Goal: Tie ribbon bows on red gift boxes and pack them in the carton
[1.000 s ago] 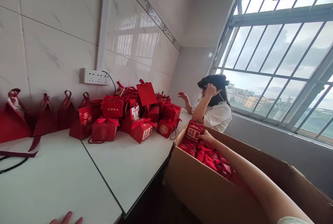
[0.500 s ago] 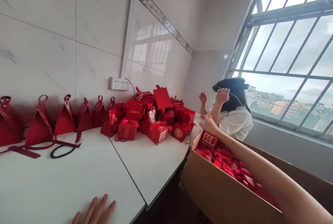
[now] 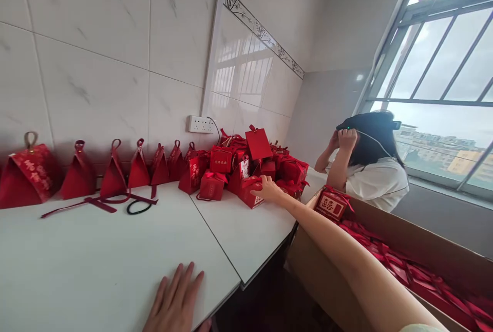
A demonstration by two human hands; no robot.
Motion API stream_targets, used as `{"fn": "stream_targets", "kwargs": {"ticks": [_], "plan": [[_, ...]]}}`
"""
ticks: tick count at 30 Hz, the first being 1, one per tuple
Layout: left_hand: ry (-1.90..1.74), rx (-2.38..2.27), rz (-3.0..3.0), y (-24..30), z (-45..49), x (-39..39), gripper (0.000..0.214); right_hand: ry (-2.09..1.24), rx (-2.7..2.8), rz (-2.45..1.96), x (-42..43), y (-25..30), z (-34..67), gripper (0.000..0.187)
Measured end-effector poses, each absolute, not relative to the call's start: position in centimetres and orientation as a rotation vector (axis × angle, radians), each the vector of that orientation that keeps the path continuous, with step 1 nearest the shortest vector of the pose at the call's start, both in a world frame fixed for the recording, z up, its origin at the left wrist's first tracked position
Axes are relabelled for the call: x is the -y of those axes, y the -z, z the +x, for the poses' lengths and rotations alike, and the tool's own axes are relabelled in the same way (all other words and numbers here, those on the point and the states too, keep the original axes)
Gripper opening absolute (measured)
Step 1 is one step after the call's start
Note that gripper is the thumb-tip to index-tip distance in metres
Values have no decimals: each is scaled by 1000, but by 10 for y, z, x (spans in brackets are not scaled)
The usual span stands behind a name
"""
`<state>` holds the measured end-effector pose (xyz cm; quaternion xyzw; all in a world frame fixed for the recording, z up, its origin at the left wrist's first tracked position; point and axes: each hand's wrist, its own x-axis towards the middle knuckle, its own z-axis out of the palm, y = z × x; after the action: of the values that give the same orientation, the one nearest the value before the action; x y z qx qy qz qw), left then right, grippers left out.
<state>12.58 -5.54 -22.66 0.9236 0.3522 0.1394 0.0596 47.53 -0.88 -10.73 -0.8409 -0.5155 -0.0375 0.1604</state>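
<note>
My left hand (image 3: 175,298) lies flat on the white tabletop (image 3: 115,265) near its front edge, fingers spread and nothing under them that I can see. Reaching over the cardboard carton, my right hand (image 3: 272,190) is at a red gift box (image 3: 249,186) with a white double-happiness label. Its fingers are apart and overlap the box's right side; whether they press on it is hard to see. Around that box is a heap of red gift boxes, among them a small ribboned box (image 3: 212,187) and a tilted red box (image 3: 258,143) on top.
Triangular red gift boxes (image 3: 113,171) stand in a row along the tiled wall. Before them lie a loose red ribbon (image 3: 100,204) and a black hair tie (image 3: 139,206). The carton (image 3: 419,226) at right holds many red boxes. Beyond it is another person (image 3: 375,183) with hands raised to a headset.
My right hand has moved left from above the carton's far corner to the heaped boxes. The view has turned left. The other person's hands have come up to the headset.
</note>
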Motion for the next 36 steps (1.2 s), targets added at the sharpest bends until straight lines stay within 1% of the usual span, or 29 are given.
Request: {"fn": "stream_targets", "kwargs": {"ticks": [7, 12, 15, 18, 21, 23, 25, 27, 29, 31, 32, 34, 36], "plan": [[-263, -1183, 2689, 197, 128, 78, 59, 67, 1309, -2449, 1, 122, 464, 76], [-281, -1134, 2574, 187, 124, 81, 56, 80, 1413, -2396, 17, 117, 446, 76], [-365, -1104, 2504, 188, 124, 81, 55, 122, 1593, -2276, 36, 111, 420, 78], [-526, -1074, 2400, 192, 124, 82, 59, 114, 1801, -2078, 62, 107, 384, 82], [-762, -1045, 2059, 193, 119, 83, 61, 92, 1964, -1800, 90, 108, 351, 83], [-918, -1016, 1757, 190, 114, 84, 56, 53, 2018, -1690, 107, 110, 333, 84], [-1024, -997, 1524, 186, 108, 84, 46, -30, 2048, -1677, 120, 113, 319, 86], [-1069, -995, 1413, 182, 106, 84, 35, -130, 2064, -1696, 130, 115, 309, 85], [-1093, -976, 1415, 180, 105, 86, 32, -225, 2064, -1691, 137, 114, 303, 85], [-1208, -945, 1487, 183, 104, 91, 31, -392, 2014, -1653, 142, 110, 300, 85], [-1314, -937, 1524, 184, 103, 95, 30, -520, 1954, -1626, 144, 108, 300, 83], [-1547, -949, 1554, 187, 97, 103, 24, -759, 1767, -1569, 146, 105, 301, 72], [-1608, -1010, 1532, 185, 88, 111, 22, -803, 1596, -1572, 146, 105, 305, 60]]}}
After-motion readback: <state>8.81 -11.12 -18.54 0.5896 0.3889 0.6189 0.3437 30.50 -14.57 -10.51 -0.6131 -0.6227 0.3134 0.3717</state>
